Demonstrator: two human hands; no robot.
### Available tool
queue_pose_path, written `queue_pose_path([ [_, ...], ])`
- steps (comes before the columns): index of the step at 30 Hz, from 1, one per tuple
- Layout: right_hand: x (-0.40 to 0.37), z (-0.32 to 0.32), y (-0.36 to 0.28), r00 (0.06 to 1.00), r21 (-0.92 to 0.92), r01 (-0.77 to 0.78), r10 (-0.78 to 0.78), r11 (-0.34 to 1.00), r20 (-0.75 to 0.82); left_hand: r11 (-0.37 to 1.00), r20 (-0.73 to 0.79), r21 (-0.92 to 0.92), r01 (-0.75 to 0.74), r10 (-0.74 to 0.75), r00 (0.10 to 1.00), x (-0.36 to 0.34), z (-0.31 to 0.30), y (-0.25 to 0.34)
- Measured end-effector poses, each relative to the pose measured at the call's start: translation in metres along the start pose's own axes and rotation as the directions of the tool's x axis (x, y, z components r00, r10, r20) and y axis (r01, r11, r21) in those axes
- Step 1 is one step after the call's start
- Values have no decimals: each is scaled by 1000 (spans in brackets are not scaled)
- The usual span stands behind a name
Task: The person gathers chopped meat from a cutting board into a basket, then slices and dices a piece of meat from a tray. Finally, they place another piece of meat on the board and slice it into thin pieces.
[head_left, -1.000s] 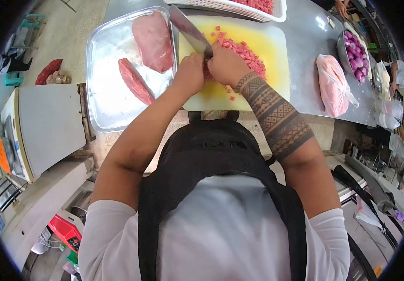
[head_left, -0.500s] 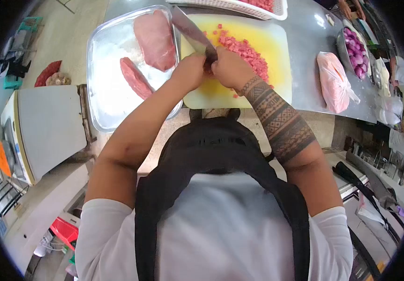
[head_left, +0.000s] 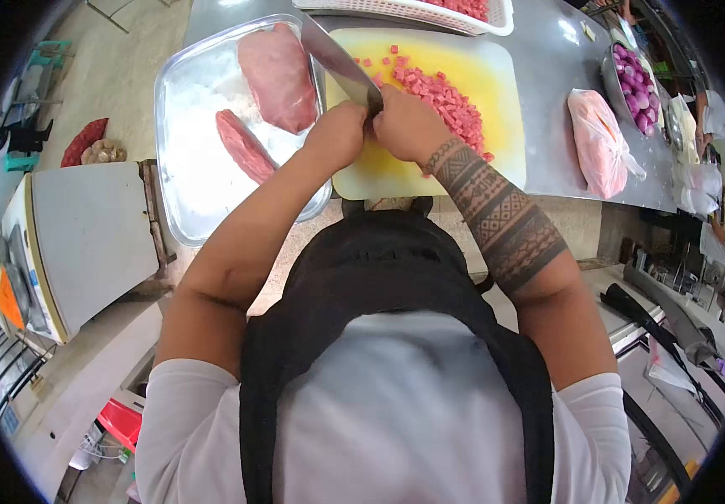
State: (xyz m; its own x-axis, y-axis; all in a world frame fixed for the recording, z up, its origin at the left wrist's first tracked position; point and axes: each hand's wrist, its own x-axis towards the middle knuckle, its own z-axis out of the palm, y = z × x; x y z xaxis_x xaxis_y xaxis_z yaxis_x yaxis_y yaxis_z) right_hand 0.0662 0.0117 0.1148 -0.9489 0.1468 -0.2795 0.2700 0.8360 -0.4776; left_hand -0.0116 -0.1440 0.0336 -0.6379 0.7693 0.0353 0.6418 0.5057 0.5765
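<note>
Slanting lengthwise forward-left toward the tray (head_left: 190, 189), the knife (head_left: 341, 63) is gripped by the closed right hand (head_left: 411, 126) over the cutting board (head_left: 501, 109); what the curled left hand (head_left: 337, 134) holds cannot be told. Bare room is seen along the board's right edge.

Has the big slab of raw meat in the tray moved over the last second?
No. Against the tray, the big slab of raw meat lies in the same spot, beside the cutting board.

Over at top centre, the right hand (head_left: 409, 124) grips a knife (head_left: 341, 65) beside the left hand (head_left: 337, 134); from here I see diced meat (head_left: 448, 102) on the cutting board (head_left: 504, 109).
</note>
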Motion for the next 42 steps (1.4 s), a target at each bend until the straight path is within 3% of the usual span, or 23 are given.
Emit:
queue_pose_path([
  [5, -45, -18, -8, 1000, 0, 0, 0, 1000, 21, 999, 34, -15, 45, -44, 998, -2, -8, 3],
  [8, -60, -14, -10, 979, 1, -177, 176, 984, 101, 999, 30, -2, 42, -42, 999, -4, -8, 2],
  [11, -19, 19, 2, 998, 11, -67, 67, 998, -22, 1000, 15, 13, 18, -18, 1000, -6, -5, 2],
  [14, 15, 18, 2, 996, 10, -52, 53, 999, -74, 999, 42, 37, 22, -23, 999, -9, -7, 3],
  [17, -12, 2, -9, 999, 14, -9, 10, 1000, -42, 999, 36, 11, 42, -43, 998, -6, -11, 3],
  [20, -57, -12, -18, 993, 20, -118, 118, 993, 28, 999, 35, 4, 44, -44, 998, -9, -12, 0],
  [23, -42, 18, -8, 980, 48, -198, 197, 979, 28, 999, 29, 36, 10, -11, 1000, -8, -6, -6],
  [27, 7, 20, -6, 996, 138, -70, 77, 988, -46, 999, 139, 51, -20, 13, 990, -13, -17, 2],
  [30, 15, 18, 2, 993, 116, -24, 38, 993, -115, 997, 64, -8, -74, 74, 995, -15, -13, -10],
  [33, -43, -41, -24, 991, 52, -47, 53, 998, -122, 993, -240, -114, -34, 6, 971, -29, -38, -1],
  [36, -97, -71, -28, 985, 48, -33, 41, 998, -170, 947, -459, 109, -301, 317, 830, -39, -65, 23],
  [37, -112, -64, -13, 983, 57, -38, 48, 998, -175, 935, -416, 89, -343, 348, 840, -42, -66, 28],
  [38, -122, -58, 0, 982, 66, -46, 57, 997, -181, 908, -350, 183, -377, 418, 838, -42, -67, 39],
  [40, -138, -45, 16, 981, -122, -126, 105, 984, -162, 822, -194, 349, -450, 533, 823, -39, -61, 67],
  [42, -147, -38, 25, 977, -254, -129, 79, 958, -199, 769, -49, 328, -549, 594, 803, -31, -41, 87],
])
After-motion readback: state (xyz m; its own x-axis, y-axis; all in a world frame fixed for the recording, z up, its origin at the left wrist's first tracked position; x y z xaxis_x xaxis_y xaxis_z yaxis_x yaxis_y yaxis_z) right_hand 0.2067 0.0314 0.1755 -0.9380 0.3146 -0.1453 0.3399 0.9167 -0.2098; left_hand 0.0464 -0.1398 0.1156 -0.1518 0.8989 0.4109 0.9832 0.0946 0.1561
